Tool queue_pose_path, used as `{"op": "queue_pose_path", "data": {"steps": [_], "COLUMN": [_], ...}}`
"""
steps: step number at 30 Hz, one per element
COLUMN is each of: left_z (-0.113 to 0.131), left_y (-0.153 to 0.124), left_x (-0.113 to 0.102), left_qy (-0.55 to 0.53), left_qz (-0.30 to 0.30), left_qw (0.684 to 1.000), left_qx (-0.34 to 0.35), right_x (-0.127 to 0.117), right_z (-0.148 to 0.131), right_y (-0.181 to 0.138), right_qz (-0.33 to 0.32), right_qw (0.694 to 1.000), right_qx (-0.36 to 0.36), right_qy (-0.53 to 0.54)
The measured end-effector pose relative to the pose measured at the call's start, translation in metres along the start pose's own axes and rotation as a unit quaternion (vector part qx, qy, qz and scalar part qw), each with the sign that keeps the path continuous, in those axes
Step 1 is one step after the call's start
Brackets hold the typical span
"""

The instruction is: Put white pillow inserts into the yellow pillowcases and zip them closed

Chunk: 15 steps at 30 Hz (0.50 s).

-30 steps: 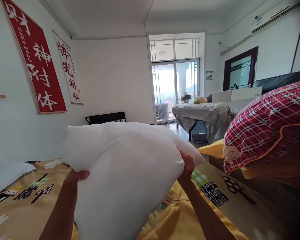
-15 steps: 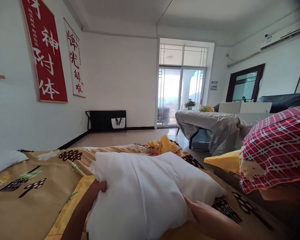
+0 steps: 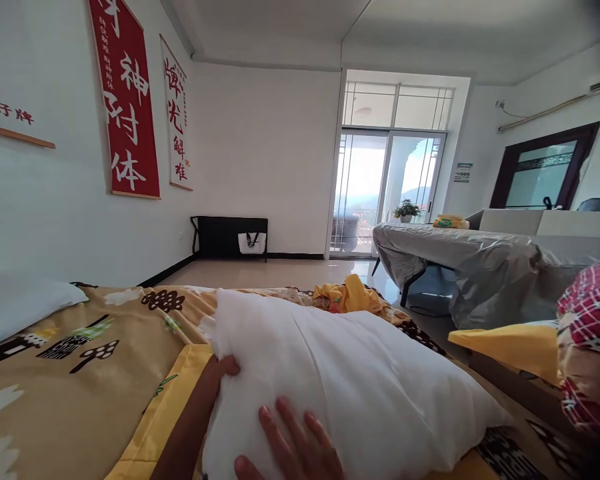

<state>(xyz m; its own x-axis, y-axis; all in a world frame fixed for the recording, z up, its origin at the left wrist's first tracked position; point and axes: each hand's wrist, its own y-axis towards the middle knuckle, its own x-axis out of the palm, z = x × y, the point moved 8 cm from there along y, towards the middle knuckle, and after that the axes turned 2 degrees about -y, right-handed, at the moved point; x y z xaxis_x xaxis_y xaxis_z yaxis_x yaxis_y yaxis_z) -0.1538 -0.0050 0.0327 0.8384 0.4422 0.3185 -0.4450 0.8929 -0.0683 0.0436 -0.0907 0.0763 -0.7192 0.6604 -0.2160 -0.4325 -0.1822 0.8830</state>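
Note:
A plump white pillow (image 3: 350,367) lies across the bed in front of me. At its left edge is my left hand (image 3: 226,368), thumb on top and the other fingers hidden beneath or behind the edge, holding it. My right hand (image 3: 295,443) lies on the pillow's near part, its fingers spread and holding nothing. Yellow fabric (image 3: 155,407) shows beside my left forearm, on a tan printed bed cover (image 3: 105,413). A crumpled yellow cloth (image 3: 353,293) rests beyond the pillow.
Another white pillow (image 3: 25,310) is at the far left. At right are a red plaid cushion (image 3: 595,307) and a yellow fabric piece (image 3: 510,340). Farther back stand a plastic-covered table (image 3: 460,250) and a black folded panel (image 3: 220,237) against the wall.
My right hand has left the pillow's right side and now lies flat on its near part. The pillow has spread out flatter to the right. The view has turned left.

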Motion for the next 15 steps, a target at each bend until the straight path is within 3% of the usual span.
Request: {"op": "queue_pose_path", "data": {"steps": [4,7,12,15], "left_z": [-0.015,-0.025,-0.017,-0.023], "left_y": [0.003,0.003,0.019,0.024], "left_x": [-0.003,-0.002,-0.016,-0.024], "left_qy": [-0.076,-0.134,-0.127,-0.116], "left_qz": [0.004,0.003,0.029,0.022], "left_qw": [0.995,0.983,0.991,0.991], "left_qx": [-0.068,-0.122,-0.024,-0.057], "right_x": [0.015,0.01,0.0,-0.008], "right_z": [0.007,0.022,0.039,0.036], "right_y": [-0.015,-0.015,-0.008,0.0], "right_qz": [0.066,0.108,0.122,0.132], "right_qw": [0.99,0.975,0.958,0.956], "right_qx": [0.122,0.167,0.176,0.138], "right_qy": [0.033,0.1,0.192,0.224]}}
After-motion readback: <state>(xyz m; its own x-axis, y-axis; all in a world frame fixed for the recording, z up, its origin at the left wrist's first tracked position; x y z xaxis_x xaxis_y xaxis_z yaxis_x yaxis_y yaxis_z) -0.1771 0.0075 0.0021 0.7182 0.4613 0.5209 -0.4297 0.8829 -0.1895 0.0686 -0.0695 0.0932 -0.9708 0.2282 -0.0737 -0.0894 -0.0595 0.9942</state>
